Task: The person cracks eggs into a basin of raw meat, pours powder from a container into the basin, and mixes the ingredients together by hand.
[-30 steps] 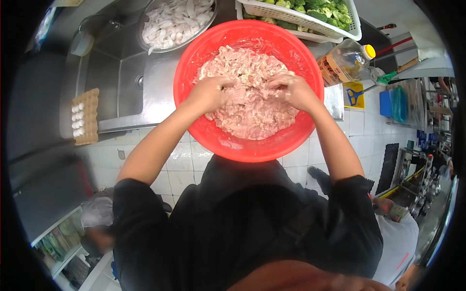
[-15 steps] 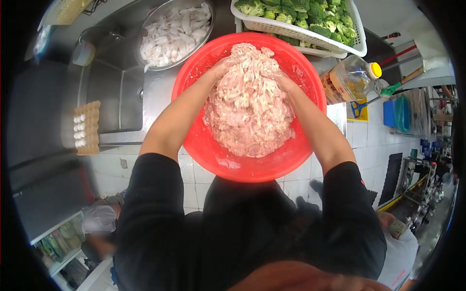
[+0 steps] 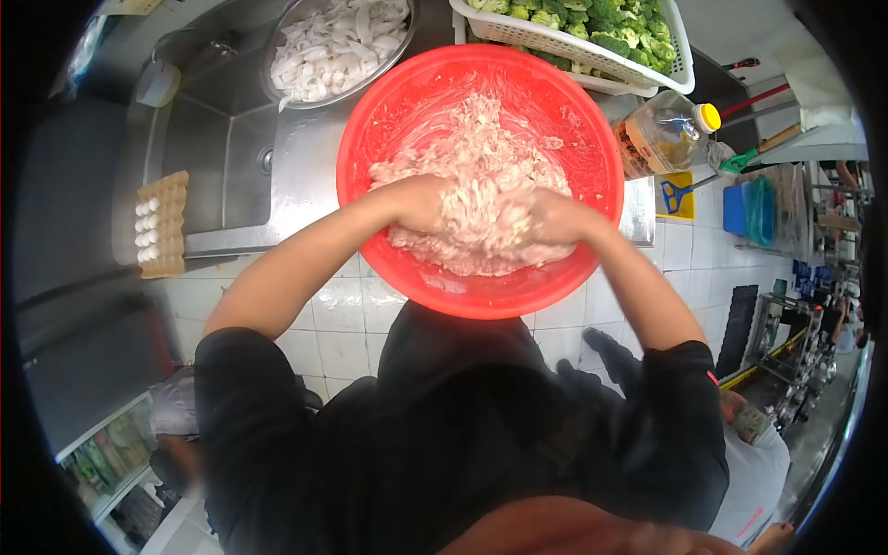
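A big red plastic basin (image 3: 568, 113) holds a pale pink heap of raw, sliced-looking meat (image 3: 484, 148) with a wet coating. Sunk into its near part from the left is my left hand (image 3: 424, 203), closed around meat, with its fingertips hidden. Opposite it, my right hand (image 3: 557, 218) grips the same mass from the right, its fingers also buried and slightly blurred. Between both hands the meat bulges upward. Smears of coating cling to the basin's far inner wall.
Behind the basin stand a metal bowl of whitish strips (image 3: 338, 46) and white baskets of broccoli (image 3: 601, 28). An oil bottle (image 3: 661, 139) is at the right. A sink (image 3: 199, 166) and an egg tray (image 3: 166, 227) lie left. Co-workers (image 3: 754, 462) are at both sides.
Both hands have come from the far side of the basin toward me, dragging and folding the meat. More of the far red wall now shows, and my elbows are wider apart.
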A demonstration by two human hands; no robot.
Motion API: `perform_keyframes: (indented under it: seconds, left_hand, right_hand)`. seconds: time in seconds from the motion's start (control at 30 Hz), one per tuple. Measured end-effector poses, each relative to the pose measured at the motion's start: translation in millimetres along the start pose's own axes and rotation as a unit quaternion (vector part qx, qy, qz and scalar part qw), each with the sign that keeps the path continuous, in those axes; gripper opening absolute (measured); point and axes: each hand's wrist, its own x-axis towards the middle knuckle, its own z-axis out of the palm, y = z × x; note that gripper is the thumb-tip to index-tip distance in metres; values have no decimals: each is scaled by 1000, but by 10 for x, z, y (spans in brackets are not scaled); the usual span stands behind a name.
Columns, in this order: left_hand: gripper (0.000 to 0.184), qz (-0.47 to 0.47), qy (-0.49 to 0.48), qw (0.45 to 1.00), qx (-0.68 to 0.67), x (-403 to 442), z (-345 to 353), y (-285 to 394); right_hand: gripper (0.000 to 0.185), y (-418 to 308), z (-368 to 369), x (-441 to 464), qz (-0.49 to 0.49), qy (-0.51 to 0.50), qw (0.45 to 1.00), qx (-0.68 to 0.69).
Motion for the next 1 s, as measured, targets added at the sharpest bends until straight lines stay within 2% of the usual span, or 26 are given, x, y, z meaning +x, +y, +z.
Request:
perform_keyframes:
  seconds: [0.07,0.1,0.17,0.2,0.27,0.3,0.33,0.37,0.4,0.43,0.47,0.5,0.53,0.57,0.6,0.63,0.67,0.7,0.73,0.8,0.83,0.87,0.93,0.97,1.0]
  left_hand:
    - [44,-97,-145,982,64,200,81,-62]
    - [44,-98,-145,982,65,389,157,-238]
    - [46,-50,-89,987,121,760,269,-636]
    - [46,-46,-90,987,127,783,201,-612]
    - [44,-52,-7,998,-38,741,173,-516]
    - [46,-90,-20,994,-58,772,203,-613]
    - [46,-90,-16,994,-52,606,62,-442]
    - [51,-47,40,998,13,351,-1,-277]
    - [57,-3,96,992,78,93,-97,-82]
    - [57,-3,96,992,80,-138,-181,8]
    - [67,-60,122,988,73,-369,-245,66]
    - [77,-116,146,980,65,-481,-264,82]
    - [77,-117,144,981,62,-485,-188,77]
    - [84,-160,146,976,-13,-469,-90,64]
    - [91,-201,150,964,-84,-430,-53,75]
    - [97,-225,98,954,-170,-378,-200,323]
    - [97,-226,101,954,-171,-245,-160,219]
    - [87,-258,144,935,-196,-32,-73,-34]
    - [77,-290,183,913,-219,181,-4,-274]
    - [76,-272,216,923,-169,624,-4,-676]
    - [76,-263,231,925,-145,803,-89,-773]
    - [76,-254,246,927,-121,981,-173,-868]
    - [74,-155,169,964,-135,1303,-390,-1002]
    - [74,-157,170,964,-134,1440,-448,-1082]
    - [73,-77,147,955,-245,1541,-461,-1134]
  right_hand:
    - [64,407,360,280,5,-26,989,-148]
    - [64,357,329,409,5,-26,989,-149]
    - [61,219,230,682,117,-105,968,-197]
    - [61,218,150,748,119,-99,968,-197]
    - [59,234,136,744,138,-38,979,-148]
    - [59,272,146,675,137,-35,978,-150]
    - [58,349,121,578,50,45,982,-175]
    - [58,435,142,459,-37,122,973,-193]
    - [58,345,75,271,-39,123,973,-193]
    - [61,136,-55,14,-1,147,980,-133]
    - [64,53,-139,-149,37,169,982,-71]
    - [64,150,-153,-185,37,170,982,-70]
    - [69,300,-114,-204,63,213,975,-9]
    - [75,431,-59,-177,88,254,962,51]
    - [75,557,-13,-62,87,252,962,49]
    - [83,687,33,108,111,257,935,218]
    - [93,778,38,272,133,254,880,380]
    - [96,802,12,433,191,325,879,291]
    - [96,856,-1,539,192,323,880,291]
    - [90,1022,-82,758,168,344,795,471]
    - [83,1232,-71,941,184,385,801,419]
    - [83,1337,-105,1074,185,383,802,419]
    - [65,1320,-215,1292,104,240,782,565]
    - [57,1242,-251,1355,86,174,766,613]
    - [57,1279,-247,1414,85,174,764,616]
